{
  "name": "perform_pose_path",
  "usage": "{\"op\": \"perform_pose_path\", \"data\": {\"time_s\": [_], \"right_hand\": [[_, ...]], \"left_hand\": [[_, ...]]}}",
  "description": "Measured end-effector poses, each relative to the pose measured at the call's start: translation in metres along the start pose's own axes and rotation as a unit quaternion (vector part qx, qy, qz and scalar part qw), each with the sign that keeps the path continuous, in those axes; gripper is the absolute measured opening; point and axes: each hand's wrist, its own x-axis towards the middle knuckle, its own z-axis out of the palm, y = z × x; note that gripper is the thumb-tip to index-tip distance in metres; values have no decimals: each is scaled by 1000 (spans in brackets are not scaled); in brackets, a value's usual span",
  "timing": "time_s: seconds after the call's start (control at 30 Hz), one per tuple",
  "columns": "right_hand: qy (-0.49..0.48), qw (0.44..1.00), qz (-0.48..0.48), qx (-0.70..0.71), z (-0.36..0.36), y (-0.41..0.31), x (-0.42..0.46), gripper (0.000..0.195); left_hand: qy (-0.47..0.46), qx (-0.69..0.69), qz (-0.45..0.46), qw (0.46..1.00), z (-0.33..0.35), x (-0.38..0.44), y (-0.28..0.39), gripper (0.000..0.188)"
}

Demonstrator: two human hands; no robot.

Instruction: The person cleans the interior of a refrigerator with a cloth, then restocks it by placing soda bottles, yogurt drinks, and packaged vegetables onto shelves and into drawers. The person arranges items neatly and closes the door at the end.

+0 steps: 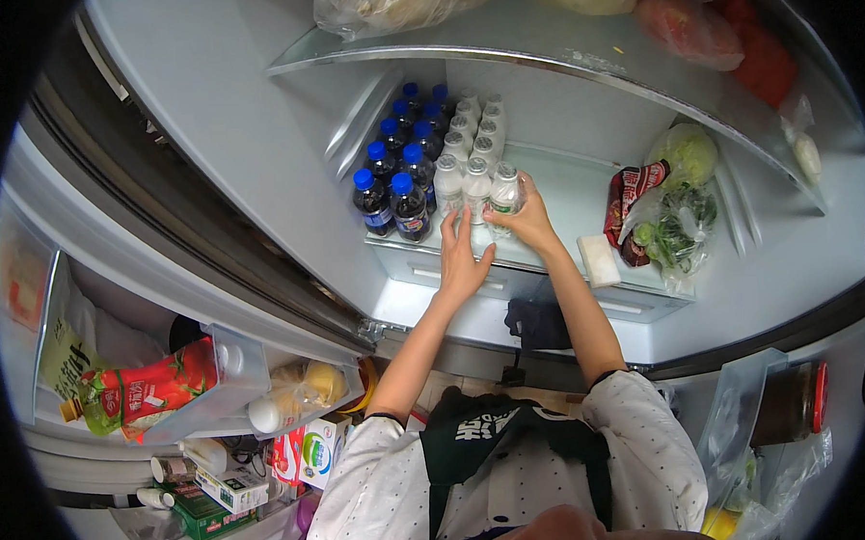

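My right hand (pixel 529 215) grips a small white-capped bottle (pixel 505 183) at the right of the front row, thumb across its front. My left hand (pixel 465 261) has its fingers apart, fingertips at the lower front of the white bottles (pixel 449 179) beside it; whether they press on them I cannot tell. More white bottles (pixel 458 135) stand upright in two columns behind. To their left, dark drink bottles with blue caps (pixel 409 206) stand in two columns. All are on a glass refrigerator shelf (pixel 556 192).
Right on this shelf are a white block (pixel 598 260), a red packet (pixel 626 203), bagged greens (pixel 680 230) and a cabbage (pixel 682 154). An upper glass shelf (pixel 466 40) overhangs, holding bagged food. The open left door bin (pixel 242 383) holds a red pouch (pixel 169 383); the right door holds a jar (pixel 786 403).
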Motion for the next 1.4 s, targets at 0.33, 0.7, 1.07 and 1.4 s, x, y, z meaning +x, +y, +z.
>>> {"op": "perform_pose_path", "data": {"time_s": [0.33, 0.7, 1.07, 1.4], "right_hand": [[-4, 996, 28, -83, -9, 13, -11, 71], [177, 967, -4, -182, -8, 15, -42, 28], [143, 977, -111, -114, -5, 4, -43, 28], [120, 970, -18, -209, 10, -6, -9, 53]], "left_hand": [[12, -21, -8, 1000, -2, 3, -1, 69], [108, -37, 100, 988, -30, 27, 30, 42], [12, 154, 159, 975, -35, 70, 32, 48], [28, 205, 176, 962, -36, 73, 30, 49]]}}
